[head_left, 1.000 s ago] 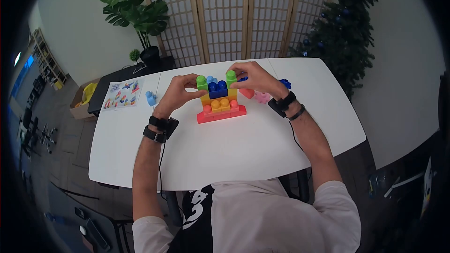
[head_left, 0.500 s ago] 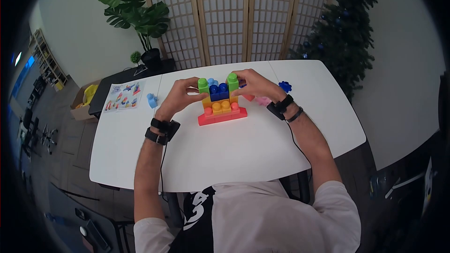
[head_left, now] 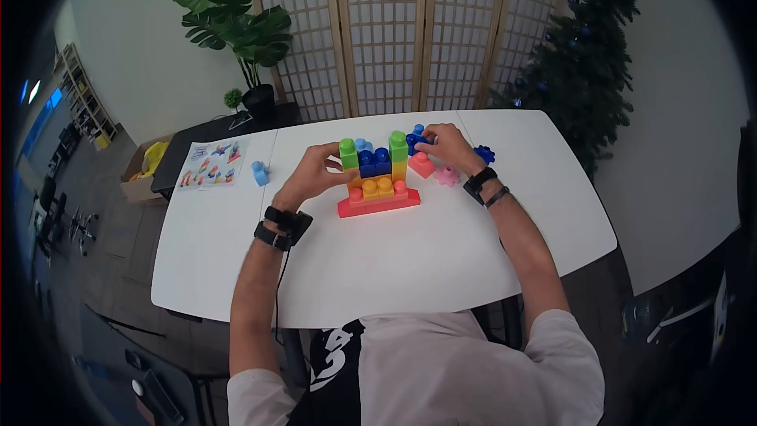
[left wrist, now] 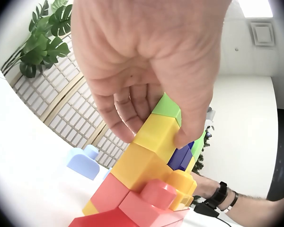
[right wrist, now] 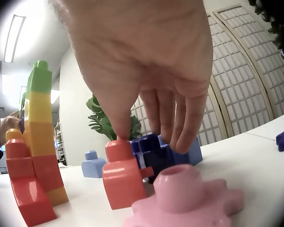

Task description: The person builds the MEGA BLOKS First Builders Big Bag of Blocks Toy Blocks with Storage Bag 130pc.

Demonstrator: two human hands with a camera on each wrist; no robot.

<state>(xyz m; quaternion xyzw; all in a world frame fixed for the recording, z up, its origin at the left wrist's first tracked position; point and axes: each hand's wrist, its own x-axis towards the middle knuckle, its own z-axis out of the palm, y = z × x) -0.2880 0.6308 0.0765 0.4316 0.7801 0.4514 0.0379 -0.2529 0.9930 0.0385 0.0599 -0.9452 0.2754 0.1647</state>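
Observation:
A toy block structure (head_left: 378, 203) stands on the table, with a red base, orange and yellow middle, dark blue centre and green tops. My left hand (head_left: 315, 172) grips its left column, thumb on the near side of the yellow block (left wrist: 154, 135) and fingers curling behind. Beyond the structure's right side, my right hand (head_left: 447, 148) reaches over a dark blue block (right wrist: 149, 147), fingers hanging down around it. In the right wrist view, the thumb tip is right behind the stud of a red block (right wrist: 123, 182); a pink gear-shaped piece (right wrist: 180, 191) lies nearer.
A light blue block (head_left: 260, 173) sits left on the white table (head_left: 441, 268), beside a printed picture sheet (head_left: 209, 166). Further right is a dark blue gear-shaped piece (head_left: 485, 155). Another light blue block (head_left: 362, 144) shows behind the structure.
My right hand has left the structure's right green column and moved back and right to the dark blue block. The left hand stays at the left column.

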